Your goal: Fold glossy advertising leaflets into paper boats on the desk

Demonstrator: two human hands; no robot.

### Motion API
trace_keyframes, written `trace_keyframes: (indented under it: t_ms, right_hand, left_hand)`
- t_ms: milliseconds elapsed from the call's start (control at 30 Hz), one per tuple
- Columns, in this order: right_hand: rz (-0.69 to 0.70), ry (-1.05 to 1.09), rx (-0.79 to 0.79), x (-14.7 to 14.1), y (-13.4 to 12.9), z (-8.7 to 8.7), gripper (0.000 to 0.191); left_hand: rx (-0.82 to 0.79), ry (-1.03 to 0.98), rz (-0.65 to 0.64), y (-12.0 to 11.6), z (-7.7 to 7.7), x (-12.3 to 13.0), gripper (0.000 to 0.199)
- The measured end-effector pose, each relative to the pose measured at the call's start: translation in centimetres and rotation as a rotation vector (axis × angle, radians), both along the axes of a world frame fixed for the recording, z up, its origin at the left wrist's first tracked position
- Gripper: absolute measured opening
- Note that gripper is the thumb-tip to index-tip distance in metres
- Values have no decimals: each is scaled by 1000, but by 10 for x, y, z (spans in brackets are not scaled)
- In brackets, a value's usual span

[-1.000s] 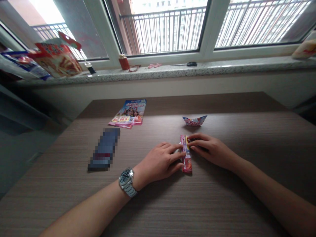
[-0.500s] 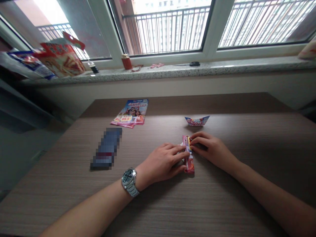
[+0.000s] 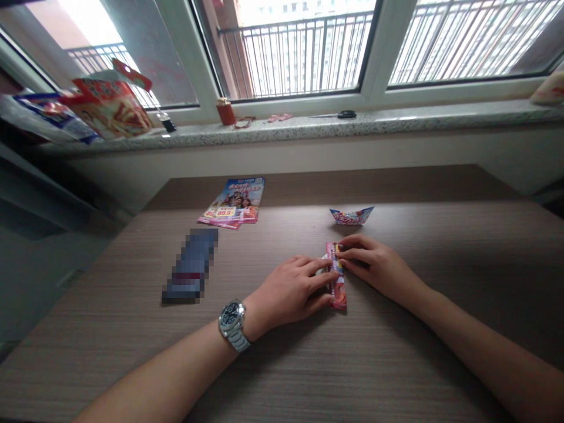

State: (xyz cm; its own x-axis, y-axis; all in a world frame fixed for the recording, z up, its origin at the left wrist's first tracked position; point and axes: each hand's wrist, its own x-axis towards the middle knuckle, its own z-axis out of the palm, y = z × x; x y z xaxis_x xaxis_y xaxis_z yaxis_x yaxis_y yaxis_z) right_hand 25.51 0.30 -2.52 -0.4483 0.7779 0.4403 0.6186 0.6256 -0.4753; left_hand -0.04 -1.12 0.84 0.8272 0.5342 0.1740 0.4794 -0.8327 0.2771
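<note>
A narrow strip of folded flyer paper (image 3: 338, 296), pink and red with printed text, lies on the table between my two hands. My left hand (image 3: 302, 288), with a silver watch (image 3: 232, 323) at the wrist, holds the strip down from the left, its fingers over the paper and thumb by the near end. On the opposite side, the fingers of my right hand (image 3: 368, 257) are closed against the strip's upper right edge. Some of the strip is hidden under the fingers. A small folded paper boat (image 3: 351, 217) stands just beyond my hands.
Several flyers (image 3: 235, 202) lie in a stack at the back left, with a blurred-out dark object (image 3: 190, 267) nearer. The windowsill (image 3: 291, 130) carries scissors (image 3: 346, 114), a red container (image 3: 226, 111) and food packages (image 3: 112, 106). All this surrounds a brown wooden table (image 3: 282, 376).
My right fingers have shifted slightly left onto the strip's edge. My left hand and the strip stay almost in place.
</note>
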Motion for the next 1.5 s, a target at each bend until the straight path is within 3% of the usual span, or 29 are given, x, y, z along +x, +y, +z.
trace_keyframes:
  t_ms: [700, 1233, 1500]
  right_hand:
    - [10, -19, -6, 0, 1, -2, 17]
    - [-64, 56, -97, -3, 1, 0, 1]
    - [-87, 48, -74, -4, 12, 4, 8]
  left_hand:
    - [-3, -4, 4, 0, 0, 1, 38]
    - [20, 32, 6, -2, 2, 2, 39]
    - [10, 33, 6, -2, 2, 2, 40]
